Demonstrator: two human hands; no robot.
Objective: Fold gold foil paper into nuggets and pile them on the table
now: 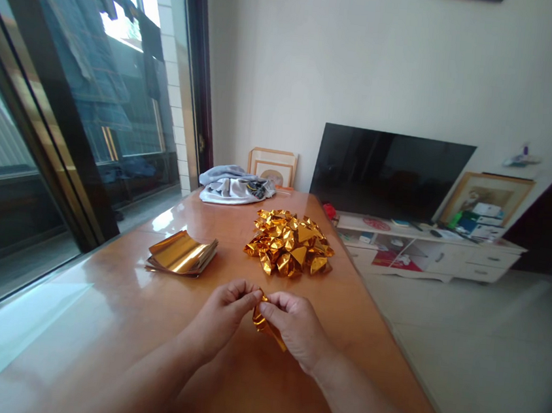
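Between my two hands is a strip of shiny gold foil paper point(269, 329), partly folded, its loose end hanging down to the right. My left hand point(226, 313) pinches its upper end between thumb and fingers. On the other side, my right hand point(299, 326) grips the same piece close to the left fingertips, and its fingers hide part of the fold. Beyond my right hand sits a heap of folded gold foil pieces point(289, 244). A stack of flat gold foil sheets point(179, 254) lies past my left hand, its top sheet curling up.
The glossy wooden table point(218, 384) has its right edge beside my right forearm. Bundled grey cloth point(233, 185) lies at the far end, with picture frames point(273, 165) behind. A television point(388, 175) and a white cabinet point(441, 255) stand right; a glass sliding door point(69, 112) is left.
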